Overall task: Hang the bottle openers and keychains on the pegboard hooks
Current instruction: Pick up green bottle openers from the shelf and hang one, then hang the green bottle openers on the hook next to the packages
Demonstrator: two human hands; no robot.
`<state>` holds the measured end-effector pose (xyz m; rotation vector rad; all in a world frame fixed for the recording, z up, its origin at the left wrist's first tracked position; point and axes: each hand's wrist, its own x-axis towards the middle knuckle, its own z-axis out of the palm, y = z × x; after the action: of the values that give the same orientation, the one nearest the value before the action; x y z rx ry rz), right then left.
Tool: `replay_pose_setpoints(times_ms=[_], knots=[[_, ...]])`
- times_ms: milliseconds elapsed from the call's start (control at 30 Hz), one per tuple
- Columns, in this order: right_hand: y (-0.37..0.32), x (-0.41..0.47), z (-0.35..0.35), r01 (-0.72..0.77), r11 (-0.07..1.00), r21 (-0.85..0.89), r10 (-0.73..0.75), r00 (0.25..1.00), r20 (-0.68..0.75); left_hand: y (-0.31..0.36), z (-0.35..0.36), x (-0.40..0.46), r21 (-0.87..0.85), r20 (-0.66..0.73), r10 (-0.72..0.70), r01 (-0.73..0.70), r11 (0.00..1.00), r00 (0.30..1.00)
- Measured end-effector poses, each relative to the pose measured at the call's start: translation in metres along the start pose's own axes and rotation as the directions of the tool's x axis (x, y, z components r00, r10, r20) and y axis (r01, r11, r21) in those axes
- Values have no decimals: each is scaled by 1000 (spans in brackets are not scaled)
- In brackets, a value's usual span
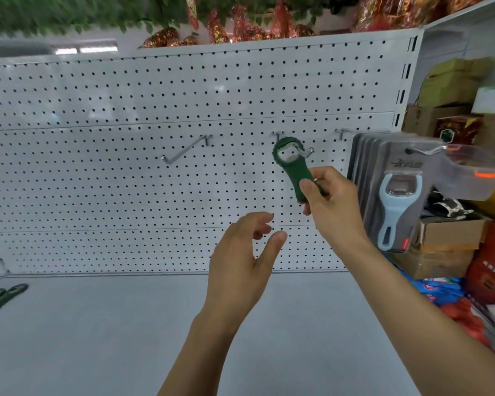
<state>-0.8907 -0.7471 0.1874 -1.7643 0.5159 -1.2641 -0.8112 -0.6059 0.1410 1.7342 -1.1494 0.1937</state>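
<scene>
My right hand [330,200] grips the handle of a dark green bottle opener [290,164], held upright against the white pegboard [126,181]. The opener's ring sits over the middle hook [307,152], whose tip pokes through the hole. My left hand [245,258] hovers below and to the left, fingers apart and holding nothing. A bare hook [183,151] juts out further left. On the right hook [423,151] hang several packaged light blue bottle openers [395,201]. More dark green openers [0,298] lie on the shelf at the far left.
The grey shelf [112,324] runs below the pegboard. Cardboard boxes [452,81] and red packages [492,267] are stacked at the right. Green foliage and red decorations [240,24] hang above the board.
</scene>
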Motion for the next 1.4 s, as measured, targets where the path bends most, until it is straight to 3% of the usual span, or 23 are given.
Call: replay_pose_setpoints(times_ms=[300,500,833,1167,1400], knots=[[24,-5,17,-89,996,-19,88,994,-58,-34,-2,4,43,58,-6,3,999,998],[54,-65,18,-119,979,-168,114,993,-40,-53,-7,-20,94,109,5,-15,996,994],[54,-209,34,35,839,-543,69,983,168,-87,-33,-113,145,208,-79,50,988,975],[24,-338,89,-47,814,-580,236,937,256,-122,-114,-231,206,313,-216,156,966,925],[-5,-390,157,-67,814,-577,338,862,377,-157,-195,-281,296,278,-347,264,918,896]])
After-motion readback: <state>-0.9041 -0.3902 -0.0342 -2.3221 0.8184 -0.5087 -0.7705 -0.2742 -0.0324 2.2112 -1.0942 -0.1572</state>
